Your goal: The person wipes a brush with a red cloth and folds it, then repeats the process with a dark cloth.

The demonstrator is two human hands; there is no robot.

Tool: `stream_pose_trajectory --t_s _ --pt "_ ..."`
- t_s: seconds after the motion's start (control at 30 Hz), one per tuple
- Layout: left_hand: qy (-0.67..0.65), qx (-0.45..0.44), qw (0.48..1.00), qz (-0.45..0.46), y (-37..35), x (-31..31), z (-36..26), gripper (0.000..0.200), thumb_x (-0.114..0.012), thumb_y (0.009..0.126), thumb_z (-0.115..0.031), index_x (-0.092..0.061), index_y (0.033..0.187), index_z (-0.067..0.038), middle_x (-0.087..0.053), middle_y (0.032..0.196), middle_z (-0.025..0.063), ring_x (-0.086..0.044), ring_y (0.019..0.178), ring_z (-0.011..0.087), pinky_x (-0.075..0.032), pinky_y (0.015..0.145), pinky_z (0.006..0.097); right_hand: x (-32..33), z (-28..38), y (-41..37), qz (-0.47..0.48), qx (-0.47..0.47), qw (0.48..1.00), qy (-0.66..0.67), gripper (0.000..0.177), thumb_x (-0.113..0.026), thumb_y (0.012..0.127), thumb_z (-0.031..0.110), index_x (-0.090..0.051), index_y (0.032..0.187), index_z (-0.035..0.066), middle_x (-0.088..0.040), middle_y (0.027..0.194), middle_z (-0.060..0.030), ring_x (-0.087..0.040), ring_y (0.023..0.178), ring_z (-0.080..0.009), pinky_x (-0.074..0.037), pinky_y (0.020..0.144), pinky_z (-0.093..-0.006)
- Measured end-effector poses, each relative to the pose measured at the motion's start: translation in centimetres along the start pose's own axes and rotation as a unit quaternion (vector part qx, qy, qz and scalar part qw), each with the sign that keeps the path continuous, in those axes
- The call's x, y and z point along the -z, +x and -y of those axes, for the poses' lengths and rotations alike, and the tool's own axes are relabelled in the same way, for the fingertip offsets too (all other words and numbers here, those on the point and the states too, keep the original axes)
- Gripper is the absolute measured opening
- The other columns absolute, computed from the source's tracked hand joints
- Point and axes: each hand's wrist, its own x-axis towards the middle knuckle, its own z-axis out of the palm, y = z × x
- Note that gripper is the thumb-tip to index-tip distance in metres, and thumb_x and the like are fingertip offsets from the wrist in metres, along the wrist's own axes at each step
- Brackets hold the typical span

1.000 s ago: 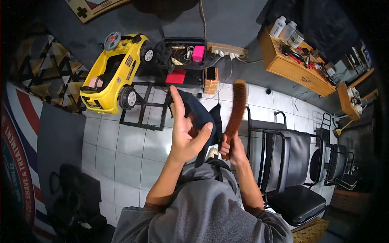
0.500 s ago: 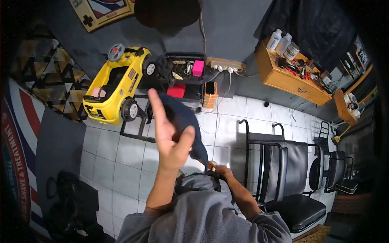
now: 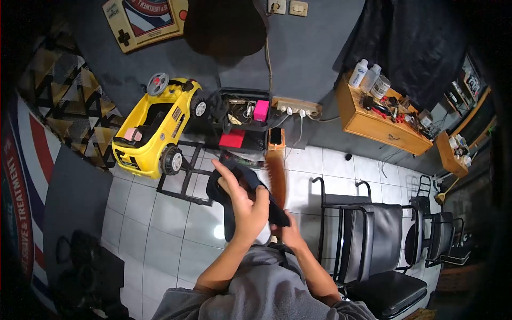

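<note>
So, my left hand [image 3: 248,210] was spread against the dark cap [image 3: 226,208] at eleven o'clock, probably bracing it; right hand [image 3: 288,233] closed round the brush [image 3: 278,184] at twelve, bristles facing the cap.

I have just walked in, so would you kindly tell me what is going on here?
A person in a grey top holds a dark navy fabric cap in the left hand, index finger extended. The right hand grips a long brown brush by its lower end, upright right beside the cap; the brush looks blurred. Both are held above the white tiled floor, with a yellow toy car to the left and black chairs to the right.
</note>
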Motion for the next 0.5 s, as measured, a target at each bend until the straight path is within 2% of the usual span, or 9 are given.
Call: stream_pose_trajectory --t_s 0.07,0.1,0.17,0.2,0.27,0.33,0.37,0.43,0.5 --pt "-0.035 -0.009 0.999 0.023 0.3 -0.4 -0.3 0.094 -0.047 0.075 0.008 0.011 0.147 -0.007 -0.033 0.114 0.0130 -0.042 0.083 0.0144 -0.037 0.068 0.0246 -0.6 -1.9 1.6 0.108 0.015 0.993 0.047 0.047 -0.027 0.101 0.042 -0.047 0.081 0.005 -0.047 0.066 -0.0001 -0.043 0.057 -0.0088 -0.038 0.051 -0.0234" --pt "-0.057 -0.008 0.998 0.033 0.6 -0.3 -0.4 0.094 -0.047 0.074 0.007 0.012 0.146 -0.005 -0.031 0.117 0.0148 -0.041 0.087 0.0169 -0.036 0.074 0.0265 -0.1 -4.9 3.4 0.137 0.011 0.988 0.072 0.043 -0.029 0.101 0.036 -0.050 0.086 0.002 -0.054 0.066 -0.0087 -0.051 0.055 -0.0207 -0.043 0.054 -0.0317" --pt "-0.099 -0.001 0.994 0.045 1.8 0.2 -1.7 0.095 -0.050 0.072 0.004 0.011 0.145 0.002 -0.030 0.112 0.0155 -0.036 0.103 0.0224 -0.028 0.097 0.0309 1.6 -10.1 6.2 0.140 0.118 0.964 -0.192 0.041 -0.030 0.101 0.036 -0.052 0.093 0.002 -0.059 0.074 -0.0172 -0.056 0.064 -0.0330 -0.045 0.061 -0.0403" --pt "-0.122 -0.003 0.991 0.051 2.2 0.6 -2.1 0.095 -0.049 0.072 0.005 0.011 0.145 0.000 -0.031 0.114 0.0141 -0.037 0.098 0.0195 -0.031 0.092 0.0285 2.2 -11.4 6.7 0.138 0.168 0.923 -0.317 0.041 -0.030 0.100 0.035 -0.053 0.097 0.002 -0.062 0.078 -0.0214 -0.058 0.068 -0.0391 -0.046 0.064 -0.0447" --pt "-0.170 -0.024 0.984 0.051 2.9 1.4 -3.4 0.095 -0.048 0.074 0.008 0.012 0.146 -0.003 -0.032 0.118 0.0113 -0.041 0.088 0.0136 -0.037 0.080 0.0236 2.5 -10.0 5.1 0.197 0.011 0.877 -0.438 0.056 -0.023 0.098 0.044 -0.059 0.100 0.001 -0.062 0.094 -0.0280 -0.057 0.091 -0.0449 -0.045 0.083 -0.0478" --pt "-0.230 -0.036 0.971 0.057 3.5 2.2 -5.2 0.095 -0.046 0.075 0.011 0.013 0.147 -0.007 -0.035 0.120 0.0089 -0.043 0.076 0.0072 -0.041 0.065 0.0182 6.8 -23.9 7.0 0.222 -0.039 0.805 -0.549 0.061 -0.019 0.099 0.043 -0.061 0.102 0.000 -0.065 0.100 -0.0212 -0.059 0.099 -0.0384 -0.044 0.090 -0.0442" --pt "-0.248 -0.052 0.967 0.019 4.0 2.1 -5.9 0.095 -0.044 0.076 0.012 0.014 0.147 -0.011 -0.042 0.110 0.0053 -0.038 0.062 0.0032 -0.035 0.052 0.0147 11.8 -37.1 9.0 0.267 0.076 0.751 -0.599 0.057 -0.031 0.094 0.049 -0.044 0.132 0.009 -0.064 0.100 -0.0232 -0.062 0.095 -0.0346 -0.048 0.076 -0.0484" --pt "-0.259 -0.069 0.963 0.019 4.1 2.8 -5.5 0.094 -0.045 0.074 0.013 0.007 0.148 -0.009 -0.024 0.135 0.0072 -0.040 0.071 0.0045 -0.036 0.055 0.0148 12.3 -30.5 5.8 0.226 -0.236 0.770 -0.548 0.058 -0.040 0.090 0.053 -0.058 0.118 0.005 -0.058 0.119 -0.0213 -0.055 0.114 -0.0323 -0.047 0.088 -0.0434" --pt "-0.248 -0.100 0.964 0.014 4.4 3.4 -4.8 0.095 -0.046 0.071 0.014 0.005 0.149 -0.008 -0.013 0.150 0.0097 -0.043 0.075 0.0051 -0.038 0.055 0.0147 11.5 -24.7 3.3 0.176 -0.218 0.758 -0.589 0.057 -0.040 0.091 0.052 -0.060 0.110 0.002 -0.061 0.110 -0.0241 -0.058 0.106 -0.0348 -0.049 0.083 -0.0445"
